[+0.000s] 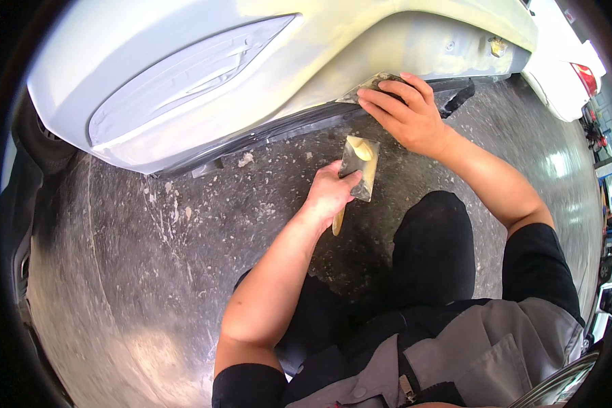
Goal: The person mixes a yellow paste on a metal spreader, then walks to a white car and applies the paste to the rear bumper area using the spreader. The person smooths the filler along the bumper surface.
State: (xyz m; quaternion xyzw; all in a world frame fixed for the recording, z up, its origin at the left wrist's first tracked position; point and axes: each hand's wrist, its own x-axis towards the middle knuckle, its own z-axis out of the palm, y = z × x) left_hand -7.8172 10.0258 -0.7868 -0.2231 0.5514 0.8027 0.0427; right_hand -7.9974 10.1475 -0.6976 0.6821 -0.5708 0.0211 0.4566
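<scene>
My left hand (330, 189) is closed around a putty knife (368, 182), its wooden handle showing below the fist. A dollop of pale yellow putty (363, 150) sits on the far end of its wide metal blade. My right hand (415, 121) grips a thin, dark, smeared spreader (389, 79) and holds it flat at the lower edge of a car bumper (306, 75). The bumper is light grey with yellowish filled patches. Part of the spreader is hidden under my fingers.
Dark plastic trim (251, 139) runs under the bumper, close to the floor. The concrete floor (183, 251) is dark and speckled with pale residue. A white car (557, 75) with a red tail light stands at the far right. My bent knee (435, 238) is below my right hand.
</scene>
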